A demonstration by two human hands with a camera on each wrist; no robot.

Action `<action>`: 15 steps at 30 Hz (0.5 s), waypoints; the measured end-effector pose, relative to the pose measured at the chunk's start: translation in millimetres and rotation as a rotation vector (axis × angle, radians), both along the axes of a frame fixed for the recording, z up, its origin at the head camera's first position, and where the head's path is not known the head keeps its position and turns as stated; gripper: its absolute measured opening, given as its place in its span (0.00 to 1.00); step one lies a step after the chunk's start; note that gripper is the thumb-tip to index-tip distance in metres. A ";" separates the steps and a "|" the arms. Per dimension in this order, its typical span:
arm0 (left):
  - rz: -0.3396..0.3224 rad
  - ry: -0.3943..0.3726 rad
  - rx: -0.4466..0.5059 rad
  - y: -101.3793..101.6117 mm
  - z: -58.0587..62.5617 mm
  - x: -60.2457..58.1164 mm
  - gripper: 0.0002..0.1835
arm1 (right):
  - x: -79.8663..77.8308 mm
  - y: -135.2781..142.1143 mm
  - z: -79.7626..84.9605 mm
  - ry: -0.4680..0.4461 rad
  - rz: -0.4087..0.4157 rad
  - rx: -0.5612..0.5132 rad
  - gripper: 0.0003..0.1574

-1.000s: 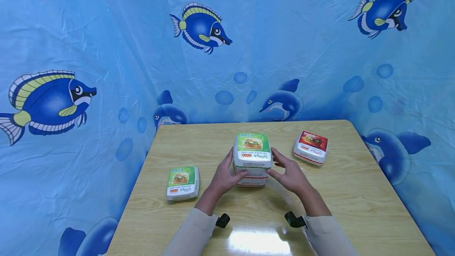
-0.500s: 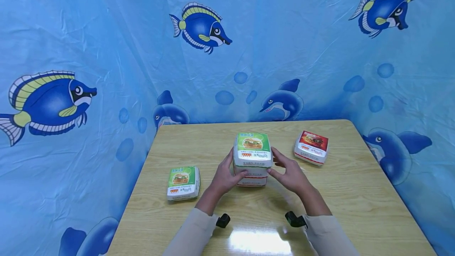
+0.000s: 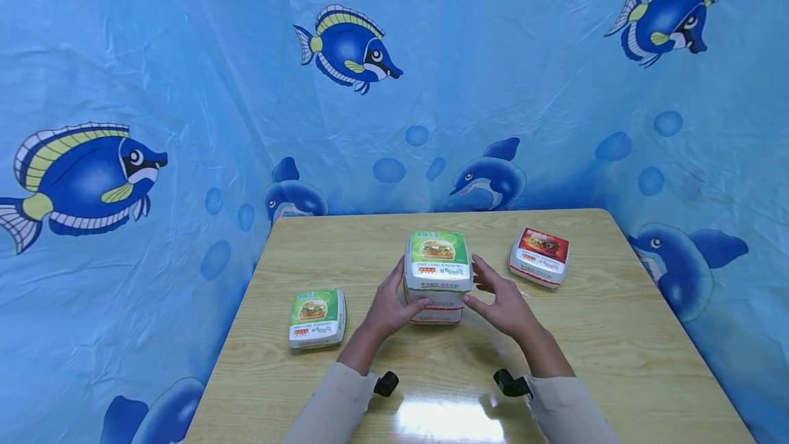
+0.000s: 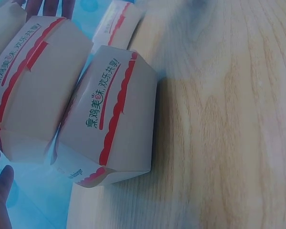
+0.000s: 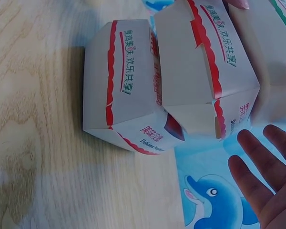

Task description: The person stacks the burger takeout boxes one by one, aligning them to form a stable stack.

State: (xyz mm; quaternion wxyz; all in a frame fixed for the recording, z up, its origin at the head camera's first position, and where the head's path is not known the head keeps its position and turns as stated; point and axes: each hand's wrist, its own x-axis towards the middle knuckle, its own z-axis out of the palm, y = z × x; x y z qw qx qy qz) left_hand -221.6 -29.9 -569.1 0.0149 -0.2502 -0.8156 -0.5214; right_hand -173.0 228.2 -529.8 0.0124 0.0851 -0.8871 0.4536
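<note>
A stack of burger boxes stands in the middle of the table. On top is a box with a green lid; two white boxes with red scalloped trim, the middle box and the bottom box, lie beneath it. My left hand holds the top box at its left side, thumb at the front. From the right, my right hand holds the same box, thumb at its front corner. In the right wrist view several fingers of that hand spread off the box.
Another green-lidded burger box lies on the left of the wooden table. A red-lidded burger box sits at the back right. Behind the table hangs a blue curtain printed with fish and dolphins.
</note>
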 end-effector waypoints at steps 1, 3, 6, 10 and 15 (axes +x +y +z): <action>0.002 -0.001 -0.002 0.0 -0.2 0.0 0.54 | 0.1 0.1 -0.4 -0.011 -0.004 0.002 0.55; 0.004 -0.008 -0.002 -0.5 -0.6 0.5 0.54 | 0.5 0.9 -1.7 -0.033 -0.012 0.009 0.56; 0.026 -0.020 -0.031 -2.5 -2.3 2.5 0.55 | 2.2 4.9 -6.7 -0.061 -0.013 0.025 0.58; 0.072 -0.030 -0.086 -7.8 -3.2 6.5 0.56 | 6.5 15.6 -15.9 -0.071 -0.022 0.055 0.59; 0.089 -0.027 -0.095 -14.3 1.6 8.6 0.55 | 13.6 33.4 -23.6 -0.041 -0.069 0.084 0.56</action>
